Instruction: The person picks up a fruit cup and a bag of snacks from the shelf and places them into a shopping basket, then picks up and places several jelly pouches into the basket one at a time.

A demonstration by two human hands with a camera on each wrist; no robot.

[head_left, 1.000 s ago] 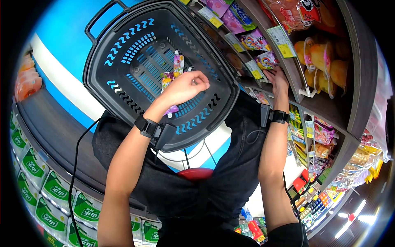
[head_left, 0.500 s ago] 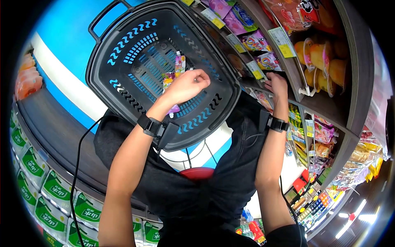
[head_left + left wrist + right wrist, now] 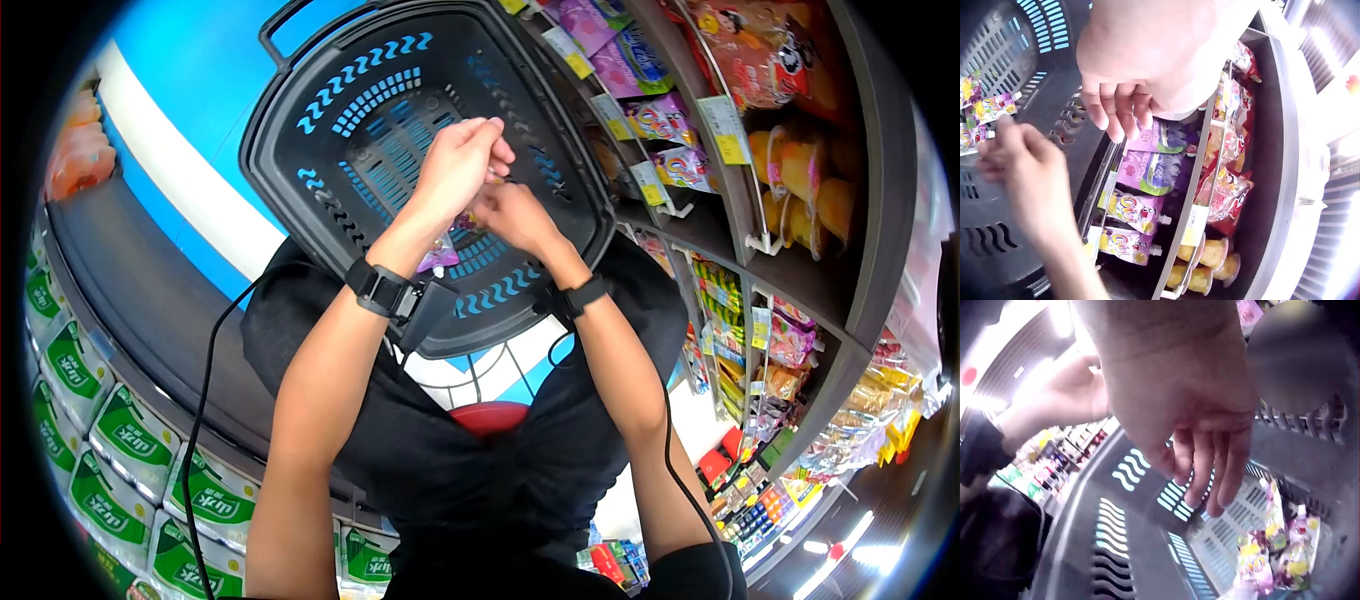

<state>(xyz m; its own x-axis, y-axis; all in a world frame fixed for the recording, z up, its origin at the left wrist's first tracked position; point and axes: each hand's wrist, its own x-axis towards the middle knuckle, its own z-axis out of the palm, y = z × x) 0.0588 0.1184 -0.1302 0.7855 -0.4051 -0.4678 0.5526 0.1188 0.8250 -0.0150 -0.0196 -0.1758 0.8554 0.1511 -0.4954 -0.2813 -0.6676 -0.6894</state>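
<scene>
Right hand: we see it (image 3: 515, 215) brought from the shelf edge half a second ago to over the basket, beside the left hand; its fingers hang loosely bent, gripping nothing we can see.
Jelly pouches: we find these (image 3: 1297, 550) inside the shopping basket (image 3: 450, 60), purple and yellow, now partly hidden from the head view by both hands.
Left hand: relaxed and empty, this (image 3: 455, 170) is over the basket as before.
Shelf pouches: two fruit-print ones (image 3: 1132, 212) lie beside price tags, as earlier.
</scene>
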